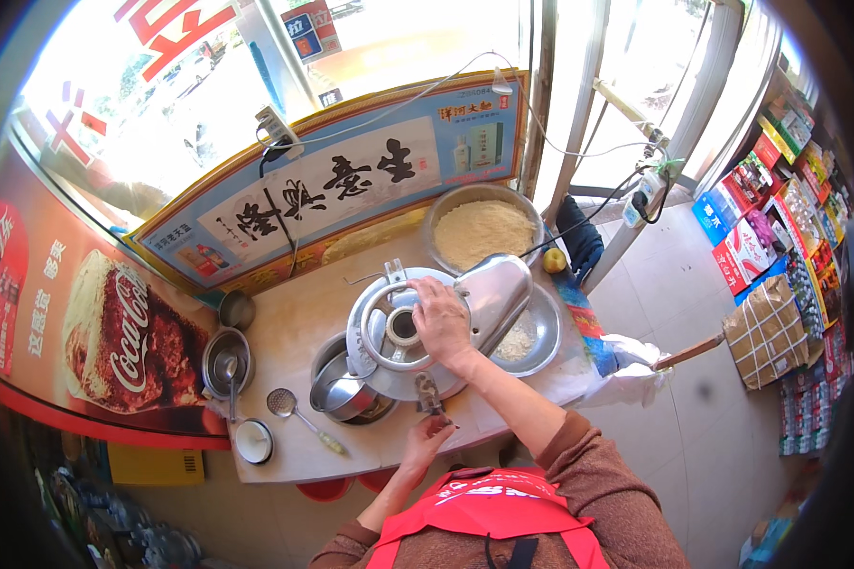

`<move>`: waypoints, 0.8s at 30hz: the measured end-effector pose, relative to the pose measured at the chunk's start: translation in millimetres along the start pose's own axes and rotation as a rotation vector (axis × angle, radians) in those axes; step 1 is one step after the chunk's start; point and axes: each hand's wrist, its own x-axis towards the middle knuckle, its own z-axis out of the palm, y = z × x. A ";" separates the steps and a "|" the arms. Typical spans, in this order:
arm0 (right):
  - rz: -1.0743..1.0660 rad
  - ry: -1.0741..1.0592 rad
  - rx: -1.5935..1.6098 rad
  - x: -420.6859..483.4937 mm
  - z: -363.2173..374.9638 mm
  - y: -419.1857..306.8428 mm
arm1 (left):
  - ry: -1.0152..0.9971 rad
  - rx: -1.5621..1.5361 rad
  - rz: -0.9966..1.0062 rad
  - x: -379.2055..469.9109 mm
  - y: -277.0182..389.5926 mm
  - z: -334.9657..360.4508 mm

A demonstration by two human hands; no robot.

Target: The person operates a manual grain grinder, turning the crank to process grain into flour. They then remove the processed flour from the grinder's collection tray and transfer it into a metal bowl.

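Note:
In the middle of the table stands a metal machine (370, 355) with a round ring handle (376, 313) on top and a shiny metal cover at its right. My right hand (443, 320) lies over the right side of the ring, fingers curled on its rim. Low at the machine's near side, my left hand (427, 437) has its fingertips at a small metal latch or clamp (427, 391); whether they grip it is hard to tell. A basin (551, 341) with pale crumbly matter sits under the cover. Metal pots (345, 391) stand at the machine's left.
A large bowl of yellowish meal (484, 231) stands behind the machine, beside a yellow-green fruit (554, 260). At left are a bowl with a ladle (228, 366), a small white-lined bowl (254, 442) and a skimmer (282, 403). Power cables hang from a strip (644, 199) at the right.

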 end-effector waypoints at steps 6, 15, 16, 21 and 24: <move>-0.021 -0.007 -0.031 0.7 1.3 1.1 | 0.047 0.045 0.022 1.3 -3.0 3.8; -0.021 -0.002 -0.034 -0.3 2.5 2.8 | 0.045 0.052 -0.054 -2.8 8.2 6.0; -0.013 -0.015 -0.044 -0.3 2.5 2.6 | 0.043 0.054 -0.049 -2.6 7.6 5.8; -0.026 -0.009 -0.045 0.2 0.2 1.0 | 0.029 0.094 -0.046 -1.3 9.3 4.8; -0.025 -0.012 -0.036 0.1 -1.1 -0.1 | 0.029 0.090 -0.038 -2.0 11.5 5.1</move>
